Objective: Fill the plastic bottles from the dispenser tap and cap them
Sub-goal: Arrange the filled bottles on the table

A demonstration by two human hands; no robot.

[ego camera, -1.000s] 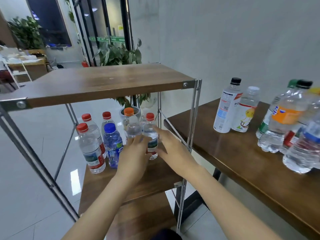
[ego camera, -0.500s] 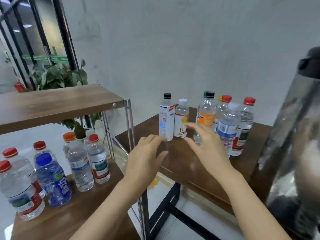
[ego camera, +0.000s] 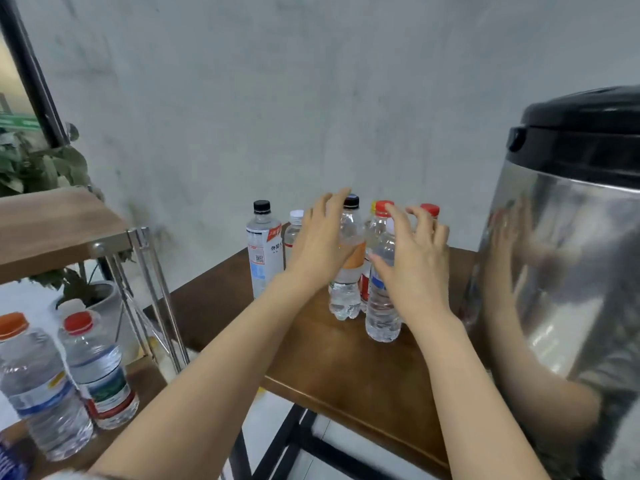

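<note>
**Both hands spread at the bottle cluster**

Nearest, at the left, a clear ribbed orange-capped bottle (ego camera: 38, 386) and a red-capped bottle (ego camera: 100, 372) stand on a wooden rack shelf (ego camera: 149, 375). At the right bulges the shiny steel dispenser (ego camera: 571, 271) with its black lid. On the brown wooden table (ego camera: 346, 368), the left hand (ego camera: 320, 244) and right hand (ego camera: 415, 261) are spread loose, gripping nothing. They partly hide the orange-labelled bottle (ego camera: 348, 271) and blue-labelled bottle (ego camera: 381, 306); whether they touch them I cannot tell. Farther left stands a white-labelled bottle (ego camera: 263, 251), before a rough grey wall (ego camera: 311, 98).
</note>
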